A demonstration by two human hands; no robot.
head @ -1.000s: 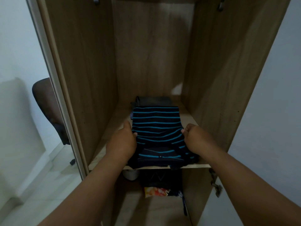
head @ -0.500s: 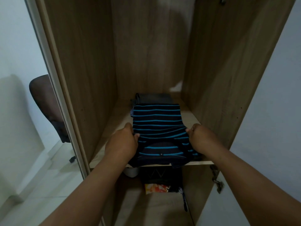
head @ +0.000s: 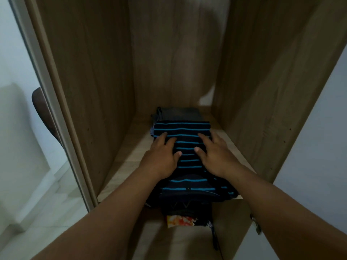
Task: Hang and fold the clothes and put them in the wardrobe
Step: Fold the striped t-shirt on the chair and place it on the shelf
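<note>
Both hands lie flat on top of a folded dark shirt with thin blue stripes [head: 185,145], palms down and fingers spread wide, so neither grip closes on anything. The left hand [head: 161,156] rests on the left half of the shirt, with its fingertips reaching toward the far edge. The right hand [head: 216,156] rests on the right half in the same way, and the two thumbs point toward each other across the middle, apart. Both bare forearms reach in from the bottom of the view.

The striped shirt sits on a wooden shelf [head: 122,166] inside an open wardrobe [head: 90,72], roughly in the middle between the side walls. Its near edge hangs slightly over the front lip of the shelf. Its far end overlaps a folded grey garment [head: 180,112] that lies further back on the same shelf, near the rear panel. A little blue fabric peeps out at the left, beneath the shirt's far corner.

Below the shelf, in the lower compartment, something dark [head: 184,207] sits in shadow; it may be a bag, though the light is too poor to be sure. Just in front of it lies a packet printed in orange and white [head: 180,221]. A metal hinge [head: 256,225] shows at the wardrobe's lower right edge.

To the left of the wardrobe, past its pale door edge, the rounded back of a dark chair [head: 42,107] stands over a light tiled floor [head: 37,212].
</note>
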